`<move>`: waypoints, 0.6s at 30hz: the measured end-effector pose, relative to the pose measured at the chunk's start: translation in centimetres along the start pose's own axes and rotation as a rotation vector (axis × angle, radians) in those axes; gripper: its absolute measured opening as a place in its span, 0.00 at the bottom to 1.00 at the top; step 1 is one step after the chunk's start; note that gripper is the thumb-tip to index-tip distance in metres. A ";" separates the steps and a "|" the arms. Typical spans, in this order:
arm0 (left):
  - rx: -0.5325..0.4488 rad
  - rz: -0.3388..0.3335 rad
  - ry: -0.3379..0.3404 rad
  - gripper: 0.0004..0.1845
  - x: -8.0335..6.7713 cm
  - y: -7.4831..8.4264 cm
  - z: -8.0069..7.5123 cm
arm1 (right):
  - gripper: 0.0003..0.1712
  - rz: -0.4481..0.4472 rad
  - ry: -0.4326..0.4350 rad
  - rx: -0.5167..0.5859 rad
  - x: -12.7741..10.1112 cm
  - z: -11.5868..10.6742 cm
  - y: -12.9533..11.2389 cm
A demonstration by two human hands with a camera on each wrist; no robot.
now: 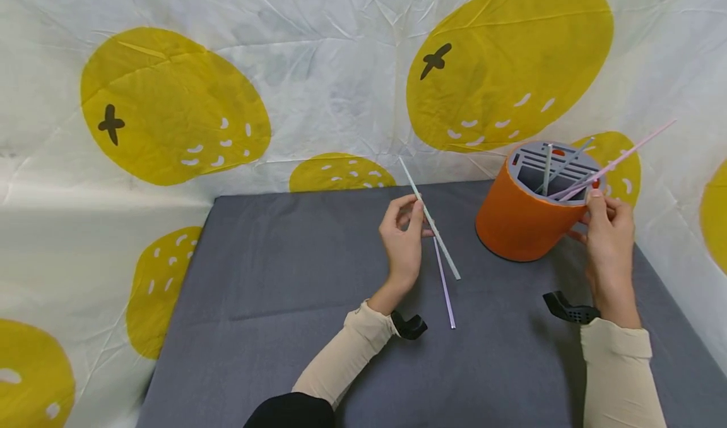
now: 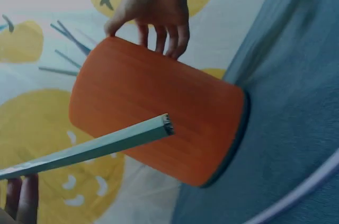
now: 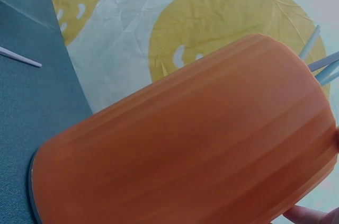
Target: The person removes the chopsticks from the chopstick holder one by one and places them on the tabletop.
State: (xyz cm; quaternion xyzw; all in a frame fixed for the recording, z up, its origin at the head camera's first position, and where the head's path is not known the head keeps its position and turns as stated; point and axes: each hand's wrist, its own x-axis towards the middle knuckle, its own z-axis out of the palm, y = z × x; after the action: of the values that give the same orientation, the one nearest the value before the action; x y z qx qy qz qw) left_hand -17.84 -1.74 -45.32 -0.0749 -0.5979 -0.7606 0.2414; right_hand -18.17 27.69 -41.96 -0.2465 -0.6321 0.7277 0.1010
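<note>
Straw (image 1: 434, 228), pale and slanted lengthwise, is pinched by the left hand (image 1: 402, 245). Right of it, the orange holder (image 1: 519, 223) is gripped at its rim by the nearer right hand (image 1: 612, 251)

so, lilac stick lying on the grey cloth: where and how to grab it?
Likely best: pinch the lilac stick at mid-length, straight down from above, thumb and finger across its two long sides, since it is thin and lies along the grey cloth. Come in from the wearer's side: in the head view the far end sits beside the left hand, which holds the pale stick.
</note>
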 end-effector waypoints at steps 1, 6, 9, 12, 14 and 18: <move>0.010 -0.047 0.014 0.12 -0.2 -0.2 -0.2 | 0.17 -0.001 0.001 -0.001 0.0 0.0 0.0; 0.046 -0.193 0.028 0.10 -1.0 -1.1 -1.2 | 0.16 -0.013 0.009 0.014 -0.1 0.0 0.0; 0.073 -0.285 0.031 0.08 -1.4 -1.6 -1.4 | 0.15 -0.019 0.008 0.026 -0.1 0.0 0.0; 0.103 -0.391 0.042 0.08 -1.8 -2.0 -1.7 | 0.15 -0.026 0.005 0.033 -0.1 0.0 0.1; 0.121 -0.457 0.044 0.09 -2.0 -2.4 -1.8 | 0.15 -0.027 0.005 0.031 -0.1 0.1 0.1; 0.153 -0.546 0.022 0.09 -2.4 -3.3 -2.2 | 0.15 -0.020 0.010 0.018 -0.2 0.0 0.1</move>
State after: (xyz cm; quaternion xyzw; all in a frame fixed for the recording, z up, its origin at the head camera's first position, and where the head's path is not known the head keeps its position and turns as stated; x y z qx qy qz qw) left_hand -16.86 -2.57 -49.81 0.1156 -0.6489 -0.7510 0.0390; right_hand -18.00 27.55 -42.04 -0.2429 -0.6273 0.7311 0.1140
